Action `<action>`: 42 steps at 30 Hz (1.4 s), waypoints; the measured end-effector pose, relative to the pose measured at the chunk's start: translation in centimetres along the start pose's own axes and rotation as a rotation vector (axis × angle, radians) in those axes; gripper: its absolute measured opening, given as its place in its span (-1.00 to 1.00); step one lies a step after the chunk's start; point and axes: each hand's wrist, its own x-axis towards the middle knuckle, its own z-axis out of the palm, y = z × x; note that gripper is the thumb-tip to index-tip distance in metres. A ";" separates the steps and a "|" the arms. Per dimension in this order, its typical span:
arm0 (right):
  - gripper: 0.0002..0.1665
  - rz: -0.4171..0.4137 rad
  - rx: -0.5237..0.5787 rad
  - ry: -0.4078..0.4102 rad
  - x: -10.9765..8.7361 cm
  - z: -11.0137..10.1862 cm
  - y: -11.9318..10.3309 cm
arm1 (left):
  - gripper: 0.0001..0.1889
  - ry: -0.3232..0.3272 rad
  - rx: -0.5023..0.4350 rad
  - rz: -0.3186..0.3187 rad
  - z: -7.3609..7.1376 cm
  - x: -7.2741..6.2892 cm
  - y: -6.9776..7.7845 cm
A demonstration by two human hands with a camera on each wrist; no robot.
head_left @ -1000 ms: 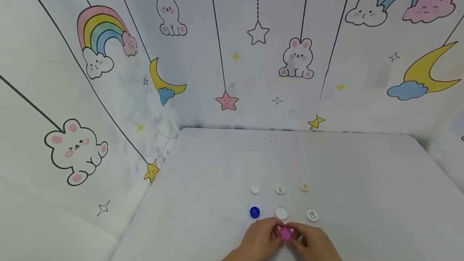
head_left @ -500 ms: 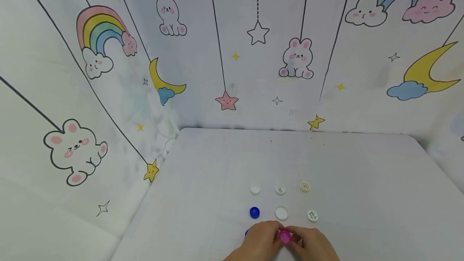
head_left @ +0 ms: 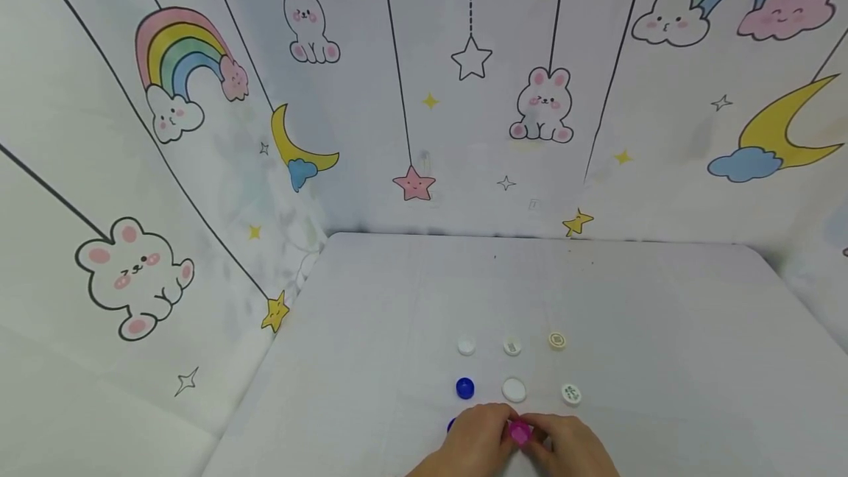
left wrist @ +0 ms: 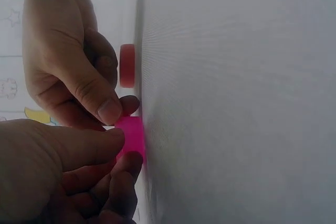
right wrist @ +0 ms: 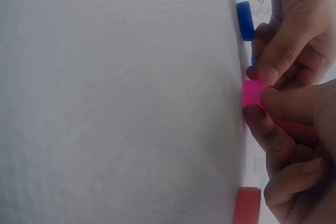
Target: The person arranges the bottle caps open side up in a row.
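A bright pink bottle cap (head_left: 520, 432) is on the white tabletop, near the front in the head view. My left hand (head_left: 473, 439) pinches it from the left with thumb and fingers. From the other side, my right hand (head_left: 573, 444) pinches it too. In the left wrist view the cap (left wrist: 132, 134) stands against the tabletop, partly covered by fingertips. The right wrist view has the pink cap (right wrist: 252, 94) between both hands. A second dark blue cap (head_left: 452, 425) is mostly hidden behind my left hand.
Beyond the hands lie a blue cap (head_left: 465, 389), a large white cap (head_left: 514, 390) and a patterned white cap (head_left: 571, 394). Farther back sit a small white cap (head_left: 467, 347), a marked white one (head_left: 512, 347) and a cream one (head_left: 557, 341). A red cap (right wrist: 247, 205) stands beside my right hand.
Both hands and the pink cap have shifted slightly toward the front edge and a little left. A blue cap's edge has come into view beside the left hand. The other caps lie still.
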 end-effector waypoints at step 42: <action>-0.60 0.177 0.098 0.098 -2.6 -3.6 3.6 | -0.78 0.031 0.239 0.275 -1.1 2.7 3.3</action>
